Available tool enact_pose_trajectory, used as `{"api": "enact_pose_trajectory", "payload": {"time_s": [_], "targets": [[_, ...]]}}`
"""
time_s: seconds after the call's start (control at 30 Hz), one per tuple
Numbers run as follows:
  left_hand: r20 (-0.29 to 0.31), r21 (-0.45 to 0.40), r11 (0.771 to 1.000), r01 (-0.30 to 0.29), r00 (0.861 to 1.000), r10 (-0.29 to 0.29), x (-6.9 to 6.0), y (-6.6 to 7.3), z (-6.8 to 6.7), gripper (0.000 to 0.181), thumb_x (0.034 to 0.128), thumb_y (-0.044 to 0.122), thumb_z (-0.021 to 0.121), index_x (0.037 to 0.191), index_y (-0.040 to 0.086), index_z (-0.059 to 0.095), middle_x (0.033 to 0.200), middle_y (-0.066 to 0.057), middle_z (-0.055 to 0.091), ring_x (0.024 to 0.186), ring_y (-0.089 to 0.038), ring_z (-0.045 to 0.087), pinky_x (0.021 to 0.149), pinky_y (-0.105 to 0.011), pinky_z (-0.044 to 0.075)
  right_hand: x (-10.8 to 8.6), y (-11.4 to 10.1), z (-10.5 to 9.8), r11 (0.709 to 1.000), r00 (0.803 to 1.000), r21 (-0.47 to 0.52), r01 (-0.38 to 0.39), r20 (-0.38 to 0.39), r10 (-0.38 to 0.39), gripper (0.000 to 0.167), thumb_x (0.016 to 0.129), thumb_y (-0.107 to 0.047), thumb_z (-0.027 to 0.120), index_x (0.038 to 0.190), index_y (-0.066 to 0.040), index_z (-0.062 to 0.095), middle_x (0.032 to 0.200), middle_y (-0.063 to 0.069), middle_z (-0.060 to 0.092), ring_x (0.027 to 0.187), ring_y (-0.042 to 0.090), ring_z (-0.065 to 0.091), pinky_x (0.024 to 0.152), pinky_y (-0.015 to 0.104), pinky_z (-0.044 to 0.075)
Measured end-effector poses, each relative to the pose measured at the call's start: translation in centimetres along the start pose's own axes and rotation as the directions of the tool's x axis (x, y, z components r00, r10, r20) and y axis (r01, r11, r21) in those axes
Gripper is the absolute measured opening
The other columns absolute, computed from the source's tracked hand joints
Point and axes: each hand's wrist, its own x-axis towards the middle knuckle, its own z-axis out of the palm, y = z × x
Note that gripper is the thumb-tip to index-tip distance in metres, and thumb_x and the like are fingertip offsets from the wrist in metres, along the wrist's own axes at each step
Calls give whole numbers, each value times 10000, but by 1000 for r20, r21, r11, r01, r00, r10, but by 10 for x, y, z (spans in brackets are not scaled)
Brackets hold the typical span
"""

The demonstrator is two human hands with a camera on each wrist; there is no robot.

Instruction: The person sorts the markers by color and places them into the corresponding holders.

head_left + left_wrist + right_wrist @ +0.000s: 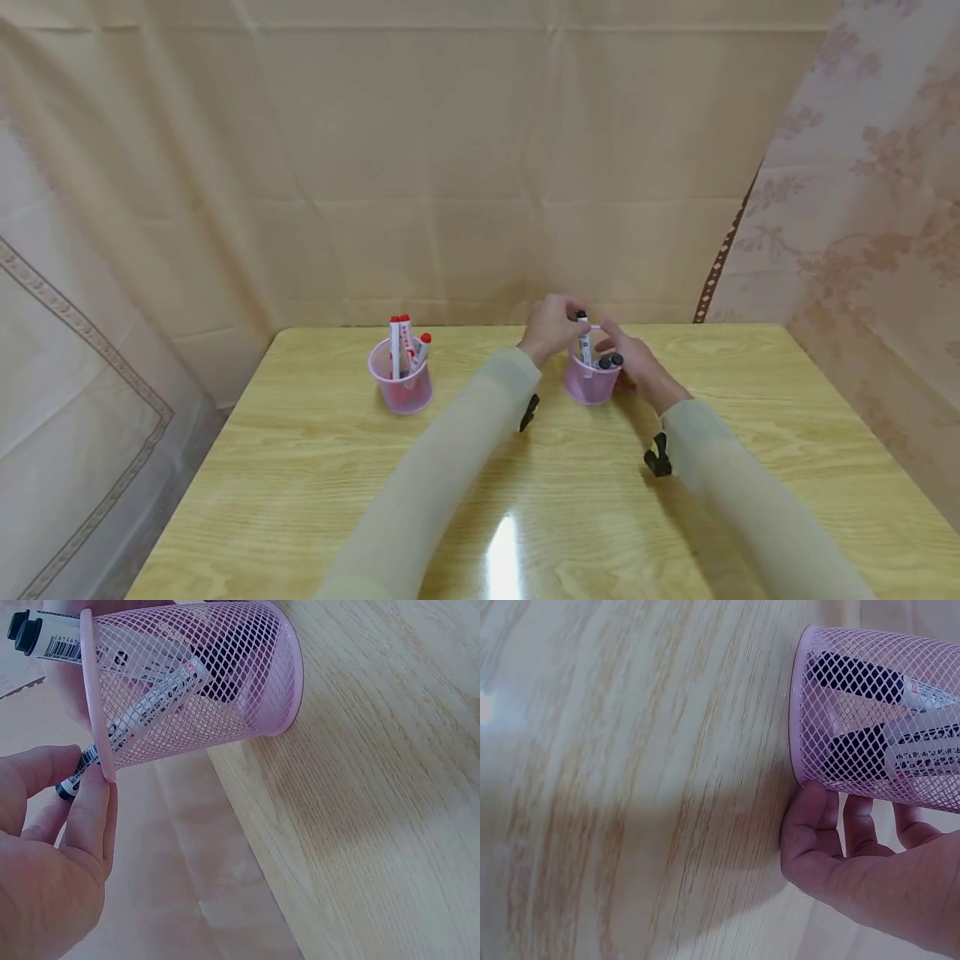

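Note:
On the right side of the table stands a pink mesh pen cup (591,388) with several black-capped whiteboard markers in it. My left hand (551,327) pinches the end of one slim marker (75,780) at the rim; its lower part slants down inside the mesh. Two thicker markers (67,637) lean in the same cup, their black ends above the rim. My right hand (637,365) holds the cup from its right side, with curled fingers (810,817) against the mesh near the base in the right wrist view.
To the left stands another pink mesh cup (406,398) with red-capped markers (395,346). Both cups are on a wood-grain table (300,467), close to its back edge. Behind it hangs a beige cloth (420,167), and a patterned cloth (885,250) is at the right.

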Motion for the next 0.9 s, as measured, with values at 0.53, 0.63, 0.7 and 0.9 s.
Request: {"api": "enact_pose_trajectory", "payload": {"time_s": [0.53, 0.63, 0.7, 0.9], "targets": [[-24, 21, 998, -67, 997, 67, -8, 11, -3, 430, 905, 11, 720, 1328, 33, 648, 1250, -130, 694, 1056, -213, 696, 837, -221, 561, -4, -3, -31, 1000, 1000, 0, 22, 4, -22, 961, 987, -740, 225, 1541, 42, 291, 1483, 290, 407, 1051, 295, 537, 976, 526, 448], [-26, 38, 996, -79, 996, 80, -9, 12, -5, 445, 906, 6, 712, 1344, 31, 636, 1273, -135, 682, 1049, -194, 691, 826, -197, 550, -7, 0, -34, 999, 1000, -33, 28, 13, -28, 962, 975, -755, 252, 1521, 35, 322, 1406, 244, 467, 979, 236, 537, 910, 470, 476], [-17, 55, 993, -106, 994, 107, -10, 12, -6, 449, 908, 12, 707, 1350, 36, 633, 1262, -138, 686, 956, -147, 684, 761, -160, 532, -10, 2, -36, 996, 999, -71, 46, 24, -44, 923, 996, -725, 247, 1507, 38, 338, 1393, 243, 481, 963, 231, 533, 886, 462, 485], [76, 142, 959, -246, 968, 238, -19, 10, -22, 453, 962, 77, 644, 1410, 62, 584, 1292, -133, 665, 476, -60, 422, 486, -189, 437, -22, 8, -48, 952, 988, -264, 157, 38, -152, 837, 1056, -619, 172, 1492, 73, 348, 1474, 337, 416, 1187, 443, 508, 962, 594, 474]]}}
